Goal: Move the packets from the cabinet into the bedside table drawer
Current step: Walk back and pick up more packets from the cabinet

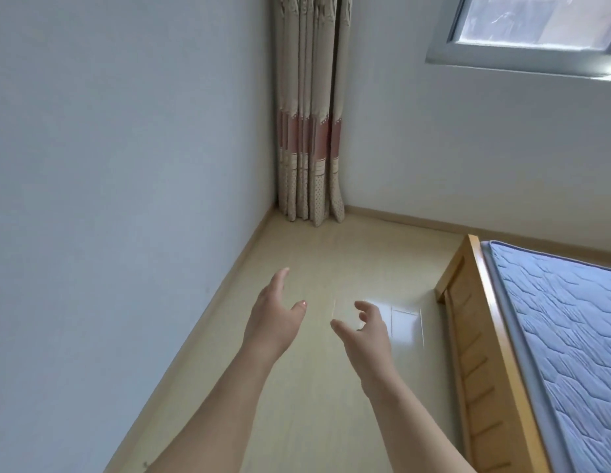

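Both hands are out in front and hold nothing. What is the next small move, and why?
Probably turn to find the cabinet. The left hand and right hand are empty, and the view shows curtain, floor and bed, but no packets.

Soft daylight from window (pixel 536 18), floor (pixel 404 322) glare, slight blur

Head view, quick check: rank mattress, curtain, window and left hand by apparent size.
1-2: mattress and curtain, too close to rank, both cropped by the frame.
3: window, also cropped.
4: left hand, smallest despite being nearest.
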The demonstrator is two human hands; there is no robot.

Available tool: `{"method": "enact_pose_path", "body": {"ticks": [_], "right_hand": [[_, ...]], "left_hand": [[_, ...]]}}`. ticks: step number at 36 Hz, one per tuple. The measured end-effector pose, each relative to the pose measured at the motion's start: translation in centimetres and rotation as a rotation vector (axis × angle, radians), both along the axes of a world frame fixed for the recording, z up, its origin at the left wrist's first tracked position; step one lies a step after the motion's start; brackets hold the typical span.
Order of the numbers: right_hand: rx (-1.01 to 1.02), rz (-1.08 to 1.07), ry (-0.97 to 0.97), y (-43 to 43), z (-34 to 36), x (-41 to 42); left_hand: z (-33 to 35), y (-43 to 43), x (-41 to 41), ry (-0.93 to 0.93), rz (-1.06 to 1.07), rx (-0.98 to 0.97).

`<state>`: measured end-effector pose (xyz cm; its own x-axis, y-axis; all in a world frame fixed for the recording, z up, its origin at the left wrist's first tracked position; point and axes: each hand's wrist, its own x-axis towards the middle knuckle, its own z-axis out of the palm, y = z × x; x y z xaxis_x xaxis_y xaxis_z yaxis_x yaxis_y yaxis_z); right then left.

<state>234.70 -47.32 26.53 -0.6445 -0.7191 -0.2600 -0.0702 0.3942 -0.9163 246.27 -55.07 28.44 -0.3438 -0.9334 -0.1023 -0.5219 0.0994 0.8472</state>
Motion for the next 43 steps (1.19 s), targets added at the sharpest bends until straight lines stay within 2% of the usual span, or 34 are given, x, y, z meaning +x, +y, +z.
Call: {"method": "enact_pose_path", "body": {"ticks": [4,8,15,24,31,37,43], "right_hand": [[-0.018,-0.08,0.017,-5.6,1.0,-5.9],[-0.014,-0.18,-0.047,-9.5,0.3,-11.5],[-0.032,-0.272,-0.071,-17.3,-1.0,-24.1],[-0.042,-0.31,0.0,-27.3,1.9,-42.8],[-0.034,-0.332,-0.08,-35.0,0.8,-52.5],[-0.017,-0.429,-0.082,-44.0,-1.5,-62.4],[-0.015,-0.505,-0.093,-53.5,-0.8,-72.0]], "left_hand": [[1.1,-6.2,-6.4,-0.025,-0.093,-0.031],[1.0,-11.0,-12.8,-0.051,-0.177,-0.034],[-0.5,-19.8,-25.9,-0.05,-0.223,-0.048],[1.1,-30.0,-45.1,0.006,-0.273,-0.016],[-0.2,-37.7,-55.7,-0.008,-0.316,0.017],[-1.9,-48.2,-65.3,0.004,-0.296,0.024],[-0.6,-57.4,-75.7,-0.048,-0.421,0.015]]}}
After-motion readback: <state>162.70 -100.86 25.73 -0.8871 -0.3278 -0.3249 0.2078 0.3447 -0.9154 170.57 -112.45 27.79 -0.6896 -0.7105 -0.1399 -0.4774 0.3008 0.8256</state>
